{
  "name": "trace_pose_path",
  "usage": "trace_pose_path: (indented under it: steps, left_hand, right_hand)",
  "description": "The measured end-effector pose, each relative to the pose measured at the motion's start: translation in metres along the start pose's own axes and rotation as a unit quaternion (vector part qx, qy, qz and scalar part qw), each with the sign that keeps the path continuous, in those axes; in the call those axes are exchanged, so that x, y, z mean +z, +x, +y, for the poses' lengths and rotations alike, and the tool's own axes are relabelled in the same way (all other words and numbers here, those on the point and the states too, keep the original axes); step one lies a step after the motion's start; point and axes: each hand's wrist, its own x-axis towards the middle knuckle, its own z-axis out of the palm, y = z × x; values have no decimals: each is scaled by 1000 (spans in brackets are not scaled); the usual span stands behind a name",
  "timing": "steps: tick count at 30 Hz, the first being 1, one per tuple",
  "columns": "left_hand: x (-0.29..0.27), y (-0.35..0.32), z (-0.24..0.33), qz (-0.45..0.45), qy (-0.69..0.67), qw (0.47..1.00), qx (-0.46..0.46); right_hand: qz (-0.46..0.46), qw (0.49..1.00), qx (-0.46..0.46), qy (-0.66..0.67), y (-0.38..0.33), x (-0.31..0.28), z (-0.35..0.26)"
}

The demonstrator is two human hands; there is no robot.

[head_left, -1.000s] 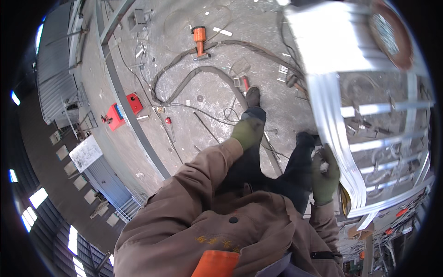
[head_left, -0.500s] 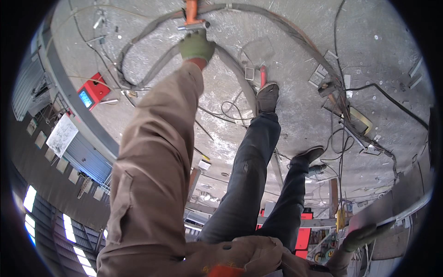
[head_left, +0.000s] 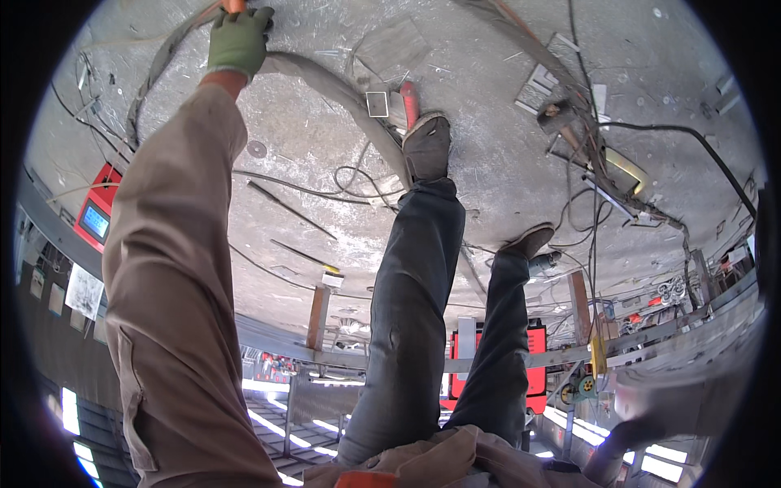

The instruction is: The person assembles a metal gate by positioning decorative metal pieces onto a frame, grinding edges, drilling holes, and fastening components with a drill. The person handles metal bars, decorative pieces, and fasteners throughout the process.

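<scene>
The gloved left hand (head_left: 238, 39) curls, seemingly gripping an orange tool (head_left: 233, 6) beside the grey hose (head_left: 325, 77). The right hand is out of view

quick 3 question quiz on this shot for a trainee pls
1. True or false: the left hand wears a green glove.
2. What does the left hand reach? A) orange tool at the hose B) red box C) shoe
3. Fill in: the floor is strewn with thin black ____.

Key: 1 true; 2 A; 3 cables. The right hand is out of view.
</scene>
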Motion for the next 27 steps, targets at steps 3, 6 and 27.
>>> trace_pose_path:
  steps: [3,6,27]
  left_hand:
    - [-81,-30,9,-26,-283,956,-69]
    - [-178,-93,38,17,-465,873,-146]
    - [-843,-456,501,124,-601,778,131]
  right_hand:
    - [10,1000,26,14,-21,-5,25]
    - [8,998,15,58,-5,1,-5]
    - [-174,800,155,553,-227,-175,81]
